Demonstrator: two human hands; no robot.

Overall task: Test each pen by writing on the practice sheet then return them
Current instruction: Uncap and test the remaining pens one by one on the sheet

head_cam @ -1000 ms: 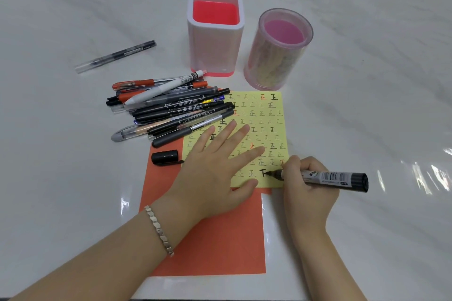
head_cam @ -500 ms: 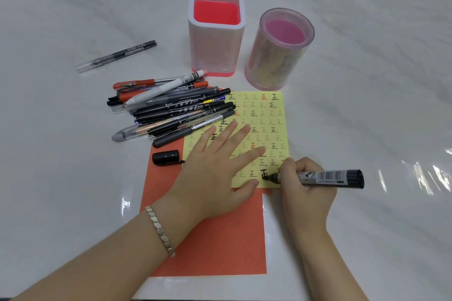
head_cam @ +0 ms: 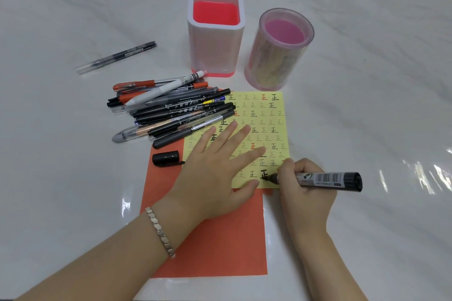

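A yellow practice sheet (head_cam: pixel 269 120) printed with rows of characters lies on an orange sheet (head_cam: pixel 220 247). My left hand (head_cam: pixel 215 171) rests flat on it, fingers spread. My right hand (head_cam: pixel 303 183) grips a thick black marker (head_cam: pixel 327 179); its tip touches the sheet's bottom row beside a bold black character. The marker's black cap (head_cam: pixel 166 157) lies left of the yellow sheet. A heap of several pens (head_cam: pixel 171 110) sits at the sheet's upper left. A square pink-bottomed holder (head_cam: pixel 216 51) and a round clear pink holder (head_cam: pixel 276 61) stand behind.
One clear-capped black pen (head_cam: pixel 116 57) lies alone at the far left on the white marble table (head_cam: pixel 367 105). A bracelet (head_cam: pixel 160 231) circles my left wrist. The table's near edge runs along the bottom of the view.
My right hand has finished more strokes of the bold character in the bottom row, and the marker tip has shifted slightly right. My left hand has stayed flat on the sheet.
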